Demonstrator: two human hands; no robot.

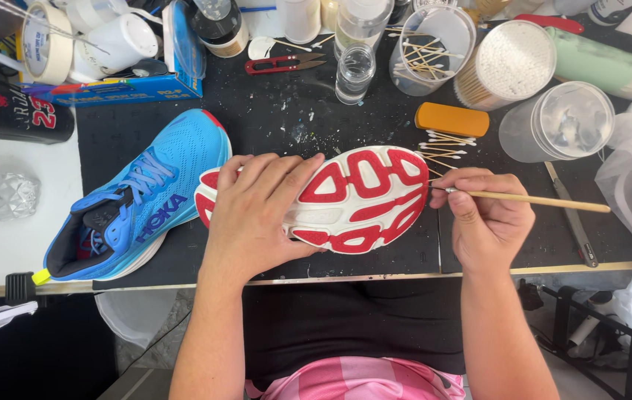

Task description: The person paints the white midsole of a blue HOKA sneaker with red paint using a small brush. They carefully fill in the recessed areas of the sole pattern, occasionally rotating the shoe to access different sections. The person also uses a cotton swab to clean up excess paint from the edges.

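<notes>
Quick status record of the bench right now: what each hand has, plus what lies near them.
left hand: palm down on the upturned shoe, pressing its white and red sole
right hand: pinching a thin wooden stick, tip at the sole's edge
second shoe: blue, on its side, left of the held one
cotton swabs: loose pile behind the stick
orange block: just beyond the swabs
red snips: farther back
surface: black mat, paint-flecked
</notes>
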